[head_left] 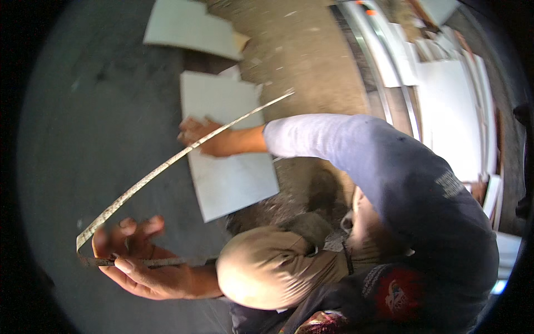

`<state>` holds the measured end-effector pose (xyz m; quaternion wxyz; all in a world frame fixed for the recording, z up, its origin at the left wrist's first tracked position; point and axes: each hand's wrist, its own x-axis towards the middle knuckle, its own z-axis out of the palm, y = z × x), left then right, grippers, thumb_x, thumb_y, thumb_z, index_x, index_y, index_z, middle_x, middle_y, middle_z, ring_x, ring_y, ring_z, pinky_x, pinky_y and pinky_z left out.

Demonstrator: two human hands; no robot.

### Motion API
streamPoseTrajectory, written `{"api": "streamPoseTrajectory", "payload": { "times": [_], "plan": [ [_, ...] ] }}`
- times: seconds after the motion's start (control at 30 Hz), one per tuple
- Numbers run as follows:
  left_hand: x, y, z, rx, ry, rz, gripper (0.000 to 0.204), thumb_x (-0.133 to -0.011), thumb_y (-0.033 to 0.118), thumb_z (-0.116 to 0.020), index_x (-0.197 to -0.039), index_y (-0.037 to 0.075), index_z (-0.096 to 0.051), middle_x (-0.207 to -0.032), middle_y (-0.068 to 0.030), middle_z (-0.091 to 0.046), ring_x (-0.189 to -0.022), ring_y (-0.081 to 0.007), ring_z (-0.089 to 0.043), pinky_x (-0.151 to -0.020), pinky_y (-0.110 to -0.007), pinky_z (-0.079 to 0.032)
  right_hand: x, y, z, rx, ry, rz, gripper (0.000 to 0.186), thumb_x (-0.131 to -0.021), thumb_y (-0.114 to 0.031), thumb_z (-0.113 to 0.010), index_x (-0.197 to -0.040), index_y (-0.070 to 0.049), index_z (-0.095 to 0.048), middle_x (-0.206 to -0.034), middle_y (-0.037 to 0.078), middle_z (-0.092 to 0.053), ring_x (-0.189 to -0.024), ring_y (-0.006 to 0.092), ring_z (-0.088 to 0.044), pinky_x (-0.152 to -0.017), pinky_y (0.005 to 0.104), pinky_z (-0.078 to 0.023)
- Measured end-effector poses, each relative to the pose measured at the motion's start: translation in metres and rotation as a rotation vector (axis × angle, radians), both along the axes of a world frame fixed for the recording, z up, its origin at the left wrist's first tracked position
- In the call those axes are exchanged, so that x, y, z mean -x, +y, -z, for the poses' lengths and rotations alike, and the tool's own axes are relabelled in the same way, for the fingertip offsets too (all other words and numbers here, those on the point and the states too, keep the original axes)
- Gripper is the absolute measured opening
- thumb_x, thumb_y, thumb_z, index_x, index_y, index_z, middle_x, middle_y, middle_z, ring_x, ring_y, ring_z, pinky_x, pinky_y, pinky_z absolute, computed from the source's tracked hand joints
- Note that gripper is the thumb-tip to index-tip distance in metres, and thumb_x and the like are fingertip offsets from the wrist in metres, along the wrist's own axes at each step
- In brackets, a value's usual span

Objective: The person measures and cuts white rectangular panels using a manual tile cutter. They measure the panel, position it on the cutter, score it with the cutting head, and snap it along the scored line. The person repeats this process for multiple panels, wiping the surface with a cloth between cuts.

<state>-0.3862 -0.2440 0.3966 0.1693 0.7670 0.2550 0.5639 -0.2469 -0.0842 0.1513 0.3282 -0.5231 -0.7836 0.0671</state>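
My left hand (147,267), at the lower left, has its thumb against a long, narrow, pale strip (147,178) with a worn, speckled surface. The strip bends back sharply beside this hand; its short part runs between thumb and fingers. From the bend, the long part slants up and right across the view to a free end. My right hand (214,138) lies with fingers stretched out on a white board (239,181), partly behind the strip. Its fingertips are slightly blurred. The board rests on the edge of a dark grey surface (128,122).
Another white board (192,28) lies farther off on the dark surface. Brown floor (300,55) stretches beyond. At the right stand several white panels (450,111) and long metal-looking rails (378,67). My bent knee (267,267) is close between my arms.
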Motion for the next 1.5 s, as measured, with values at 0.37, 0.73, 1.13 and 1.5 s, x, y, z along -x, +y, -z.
{"api": "streamPoseTrajectory", "payload": {
  "times": [0.37,0.73,1.13,1.5],
  "plan": [
    [-0.068,0.029,0.086,0.426,0.982,0.252,0.042,-0.115,0.023,-0.04,-0.151,0.006,-0.054,-0.092,-0.0123,-0.071,-0.066,-0.0167,-0.066,-0.056,-0.032,-0.054,-0.185,-0.281,0.008,0.143,0.546,0.169,0.103,-0.095,-0.026,-0.073,-0.167,-0.007,-0.003,-0.17,0.026,-0.016,-0.157,0.0389,-0.022,-0.127,0.0439,-0.026],
    [-0.124,0.034,0.149,0.974,1.438,0.818,0.038,-0.112,0.033,-0.047,-0.133,0.004,-0.057,-0.109,-0.0138,-0.074,-0.087,-0.025,-0.075,-0.066,-0.035,-0.053,-0.147,-0.597,0.109,0.291,1.005,1.394,0.032,-0.105,-0.028,-0.056,-0.119,-0.001,-0.066,-0.11,0.017,-0.072,-0.097,0.0282,-0.068,-0.086,0.0429,-0.054],
    [-0.171,0.04,0.242,1.312,1.107,1.254,0.04,-0.111,0.037,-0.049,-0.142,0.014,-0.059,-0.094,-0.0005,-0.071,-0.082,-0.0113,-0.068,-0.07,-0.027,-0.051,-0.155,-0.484,0.084,0.397,1.407,0.955,0.051,-0.111,-0.039,-0.047,-0.143,0.0,-0.056,-0.132,0.015,-0.067,-0.121,0.0232,-0.064,-0.098,0.0368,-0.053],
    [-0.182,0.081,0.264,1.268,0.707,1.071,0.036,-0.112,0.031,-0.05,-0.138,0.01,-0.064,-0.096,-0.0028,-0.072,-0.09,-0.0111,-0.068,-0.081,-0.028,-0.052,-0.276,-0.241,-0.043,0.209,1.387,0.492,0.033,-0.113,-0.027,-0.046,-0.124,0.0,-0.061,-0.107,0.013,-0.072,-0.096,0.0192,-0.073,-0.082,0.0288,-0.061]
  ]
}}
